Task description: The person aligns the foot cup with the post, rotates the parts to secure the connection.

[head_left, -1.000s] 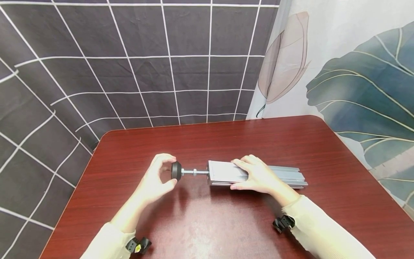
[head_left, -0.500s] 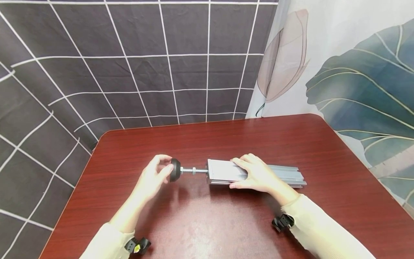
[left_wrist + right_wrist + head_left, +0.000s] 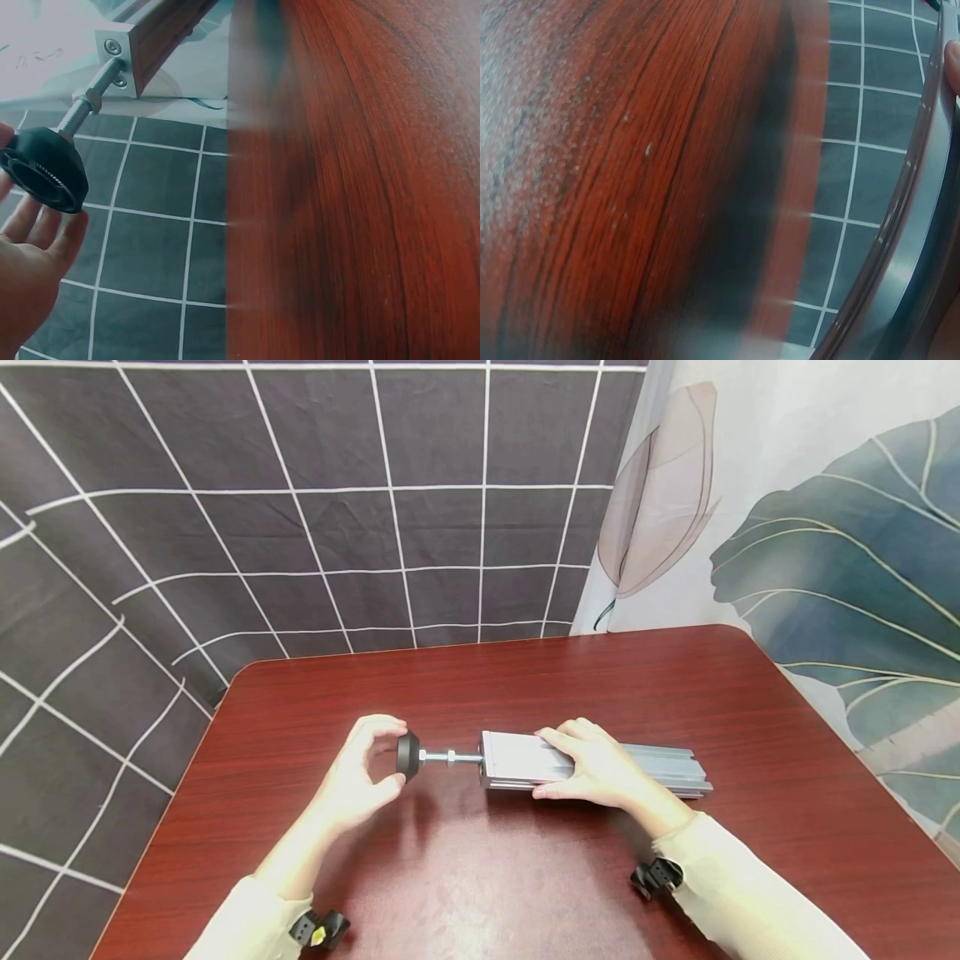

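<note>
A black leveling foot sits at the left end of a threaded rod fitted with nuts. The rod enters the end plate of a silver aluminium profile, which is held roughly level above the table. With thumb and fingers at opposite sides of its rim, my left hand pinches the foot. In the left wrist view the fingertips meet the rim of the foot, and screws show in the end plate. My right hand grips the profile around its middle, thumb on the near side.
The red-brown wooden table stretches beneath both hands. A dark curtain with white grid lines hangs behind it and at the left. On the right hangs a white curtain with leaf prints. Each sleeve carries a black wrist camera.
Half a second ago the left thumb was drawn up across the foot's face. Now it is back low at the rim, the hand spread wider. The right hand and profile stay put.
</note>
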### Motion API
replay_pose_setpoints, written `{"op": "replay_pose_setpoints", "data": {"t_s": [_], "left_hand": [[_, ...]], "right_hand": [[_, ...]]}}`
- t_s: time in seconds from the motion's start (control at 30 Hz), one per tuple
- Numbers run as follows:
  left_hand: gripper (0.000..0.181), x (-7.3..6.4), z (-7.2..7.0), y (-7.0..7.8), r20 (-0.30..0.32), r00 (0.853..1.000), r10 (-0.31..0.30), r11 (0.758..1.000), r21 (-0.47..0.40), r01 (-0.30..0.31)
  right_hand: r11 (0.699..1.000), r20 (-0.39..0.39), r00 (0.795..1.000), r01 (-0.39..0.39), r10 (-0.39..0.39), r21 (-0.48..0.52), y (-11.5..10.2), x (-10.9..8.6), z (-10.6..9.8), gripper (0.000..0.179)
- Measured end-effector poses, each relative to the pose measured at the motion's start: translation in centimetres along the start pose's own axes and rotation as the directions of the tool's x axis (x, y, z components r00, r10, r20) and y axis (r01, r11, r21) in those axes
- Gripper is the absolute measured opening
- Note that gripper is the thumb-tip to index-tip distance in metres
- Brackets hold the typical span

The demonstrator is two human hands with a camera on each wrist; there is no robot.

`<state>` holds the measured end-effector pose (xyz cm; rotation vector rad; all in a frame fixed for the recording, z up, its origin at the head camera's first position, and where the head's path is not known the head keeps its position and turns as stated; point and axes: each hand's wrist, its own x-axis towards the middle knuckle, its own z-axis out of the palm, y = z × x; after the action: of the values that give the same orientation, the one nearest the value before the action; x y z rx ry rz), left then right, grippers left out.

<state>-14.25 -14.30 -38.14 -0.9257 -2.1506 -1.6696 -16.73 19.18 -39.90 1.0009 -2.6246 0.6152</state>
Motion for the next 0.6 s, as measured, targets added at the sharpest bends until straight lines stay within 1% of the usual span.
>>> {"op": "replay_pose_setpoints", "data": {"t_s": [0.07, 0.1, 0.13, 0.17, 0.2, 0.23, 0.27, 0.3, 0.37, 0.43, 0.47, 0.5, 0.53, 0.57, 0.6], "left_hand": [[0.056, -0.04, 0.04, -0.06, 0.0, 1.0, 0.022, 1.0, -0.003, -0.022], [0.055, -0.06, 0.06, -0.04, -0.005, 1.0, 0.016, 1.0, -0.001, -0.016], [0.055, -0.08, 0.05, 0.04, -0.013, 1.0, -0.005, 1.0, 0.008, 0.005], [0.054, -0.07, 0.02, 0.2, -0.024, 0.998, -0.055, 0.998, 0.02, 0.056], [0.052, -0.04, -0.01, 0.31, -0.04, 0.993, -0.109, 0.993, 0.042, 0.111], [0.05, -0.01, -0.05, 0.43, -0.062, 0.983, -0.172, 0.982, 0.063, 0.176], [0.047, 0.06, -0.1, 0.55, -0.079, 0.967, -0.241, 0.967, 0.069, 0.247], [0.044, 0.16, -0.17, 0.69, -0.099, 0.946, -0.308, 0.945, 0.084, 0.316], [0.036, 0.3, -0.3, 0.74, -0.123, 0.895, -0.428, 0.891, 0.108, 0.441], [0.03, 0.4, -0.35, 0.66, -0.115, 0.861, -0.495, 0.855, 0.11, 0.506], [0.028, 0.44, -0.36, 0.63, -0.097, 0.851, -0.516, 0.846, 0.099, 0.525], [0.026, 0.46, -0.37, 0.56, -0.082, 0.846, -0.528, 0.84, 0.1, 0.534], [0.025, 0.49, -0.35, 0.51, -0.062, 0.843, -0.534, 0.839, 0.089, 0.537], [0.024, 0.5, -0.32, 0.51, -0.046, 0.845, -0.533, 0.842, 0.075, 0.535], [0.024, 0.51, -0.31, 0.54, -0.035, 0.85, -0.526, 0.848, 0.062, 0.527]], "right_hand": [[1.0, 0.005, 1.0, -0.004, 0.004, -0.001, 0.01, 0.01, -0.02, 0.074], [1.0, 0.007, 1.0, -0.005, 0.005, -0.001, -0.01, 0.03, -0.03, 0.074], [1.0, 0.008, 1.0, -0.005, 0.005, -0.001, -0.01, 0.06, -0.03, 0.074], [1.0, 0.008, 1.0, -0.004, 0.004, -0.002, -0.01, 0.08, -0.02, 0.073], [1.0, 0.009, 1.0, -0.003, 0.003, -0.002, -0.01, 0.11, -0.01, 0.073], [1.0, 0.007, 1.0, -0.003, 0.003, -0.002, 0.0, 0.12, 0.0, 0.074], [1.0, 0.007, 1.0, -0.002, 0.002, -0.003, 0.04, 0.13, 0.04, 0.073], [1.0, 0.006, 1.0, -0.002, 0.002, -0.002, 0.02, 0.13, 0.05, 0.074], [1.0, 0.009, 1.0, -0.003, 0.003, -0.004, 0.08, 0.12, 0.13, 0.074], [1.0, 0.012, 1.0, -0.005, 0.005, -0.006, 0.12, 0.09, 0.2, 0.074], [1.0, 0.015, 1.0, -0.006, 0.006, -0.007, 0.14, 0.08, 0.24, 0.074], [1.0, 0.016, 1.0, -0.006, 0.006, -0.007, 0.12, 0.07, 0.25, 0.074], [1.0, 0.018, 1.0, -0.006, 0.006, -0.009, 0.13, 0.06, 0.27, 0.074], [1.0, 0.018, 1.0, -0.006, 0.006, -0.008, 0.12, 0.05, 0.28, 0.074], [1.0, 0.018, 1.0, -0.007, 0.007, -0.01, 0.14, 0.03, 0.3, 0.074]]}}
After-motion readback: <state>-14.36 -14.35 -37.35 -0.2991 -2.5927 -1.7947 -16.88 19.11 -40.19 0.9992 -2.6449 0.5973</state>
